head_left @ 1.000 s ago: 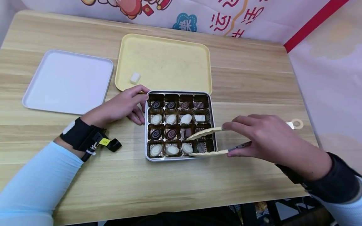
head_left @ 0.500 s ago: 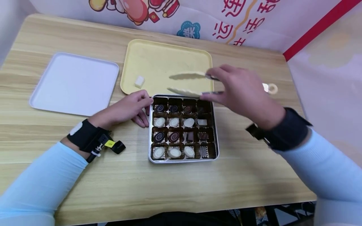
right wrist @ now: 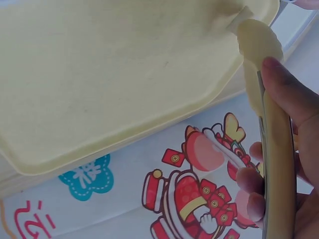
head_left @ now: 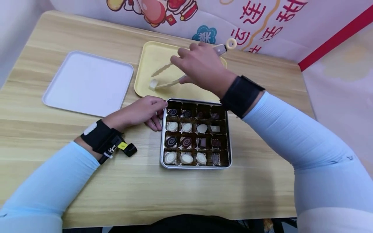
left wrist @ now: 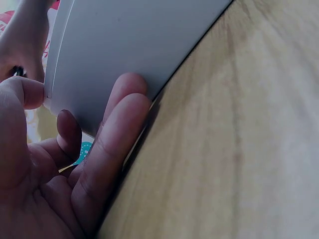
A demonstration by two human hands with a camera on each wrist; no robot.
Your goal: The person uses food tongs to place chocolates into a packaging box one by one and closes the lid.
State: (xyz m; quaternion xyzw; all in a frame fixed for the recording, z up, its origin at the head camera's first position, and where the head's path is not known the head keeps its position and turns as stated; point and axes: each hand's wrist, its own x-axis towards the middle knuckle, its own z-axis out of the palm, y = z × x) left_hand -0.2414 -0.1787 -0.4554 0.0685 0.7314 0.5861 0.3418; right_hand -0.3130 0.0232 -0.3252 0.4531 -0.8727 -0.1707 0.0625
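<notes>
My left hand (head_left: 138, 111) rests against the left side of a square metal tin (head_left: 196, 167), two fingers on its outer wall and another fingertip at its rim. Chocolates, white ovals, dark swirls and small squares, lie in the tin's divided insert. Over the yellow tray (head_left: 182, 94) my right hand (head_left: 204, 66) grips cream-tipped tongs (head_left: 168, 84), with their ring end sticking out behind it. Their jaws stand apart beside a white chocolate block (head_left: 152, 84) near the tray's left front corner, the lower tip right at it. In the right wrist view the tongs' head (right wrist: 259, 42) partly covers the block (right wrist: 240, 19).
A white tray (head_left: 90, 84) lies to the left of the yellow one on the wooden table (head_left: 145, 194). The tin stands just in front of the yellow tray. Behind the table hangs a printed sheet (head_left: 227, 22) with red characters and cartoons.
My right hand has carried the tongs from over the tin's lower right, up and leftward, to the white block on the yellow tray. The left hand keeps its place at the tin.
</notes>
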